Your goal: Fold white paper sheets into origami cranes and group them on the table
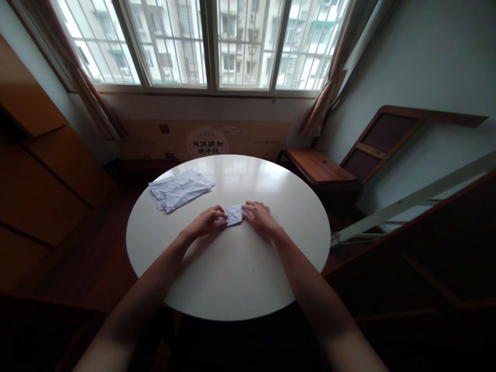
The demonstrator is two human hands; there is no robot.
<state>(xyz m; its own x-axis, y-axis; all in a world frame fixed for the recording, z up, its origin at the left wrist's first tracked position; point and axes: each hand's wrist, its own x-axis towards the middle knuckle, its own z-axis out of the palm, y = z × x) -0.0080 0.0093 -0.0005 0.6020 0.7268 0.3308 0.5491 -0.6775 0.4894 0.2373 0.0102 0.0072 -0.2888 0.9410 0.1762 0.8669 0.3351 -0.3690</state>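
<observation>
A small folded piece of paper point(234, 214) with crease lines lies on the round white table point(232, 274), between my two hands. My left hand point(209, 219) pinches its left edge, thumb and fingers closed together there. At the paper's right side is my right hand point(260, 214), fingers bent over the edge and pressing on it. Parts of both edges are hidden beneath the fingers. Farther back on the left of the table rests a loose stack of creased paper sheets point(182, 188), apart from my hands.
Beyond the table stands a beige printed board point(240, 137) under a barred window point(248, 46). A low wooden bench point(321, 165) is at the back right, beside a leaning wooden frame point(382, 137). Wooden cabinets point(46, 170) line the left side.
</observation>
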